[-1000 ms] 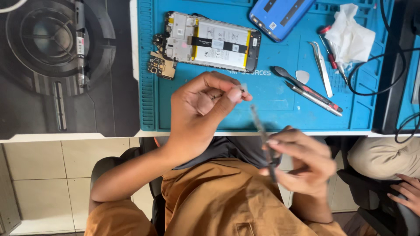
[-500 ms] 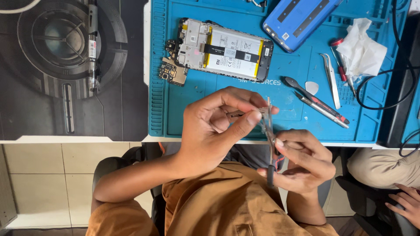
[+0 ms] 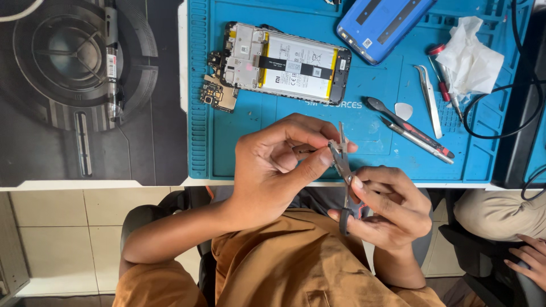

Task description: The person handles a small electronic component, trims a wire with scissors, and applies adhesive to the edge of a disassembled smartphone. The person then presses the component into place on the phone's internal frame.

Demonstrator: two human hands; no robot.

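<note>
Centre of the frame, the left hand (image 3: pixel 273 170) pinches a small thin part (image 3: pixel 304 150) between thumb and fingers, closed tight around it just at the near edge of the blue mat (image 3: pixel 239 148). The part is too small to make out further. The right hand (image 3: pixel 387 207) is curled shut around a pair of small scissors (image 3: pixel 343 165), the blades parted a little and pointing up, meeting the left fingertips.

Above, in the upper middle, an opened phone (image 3: pixel 284 62) lies face down on the mat, its white battery with a black strip across it showing inside the frame. A small circuit board (image 3: pixel 218 95) sits just beside its lower left corner. The blue back cover (image 3: pixel 381 23) rests at the top, right of centre. Further right lie metal tweezers (image 3: pixel 426 96), a red-handled screwdriver (image 3: pixel 441 74), a dark spudger (image 3: pixel 406 125), a pale pick (image 3: pixel 404 110) and a crumpled white tissue (image 3: pixel 469 57). A black cable (image 3: pixel 500 122) loops at the far right.

Upper left, a dark printed mat (image 3: pixel 68 91) covers the table. Pale floor tiles (image 3: pixel 68 244) show at lower left.
</note>
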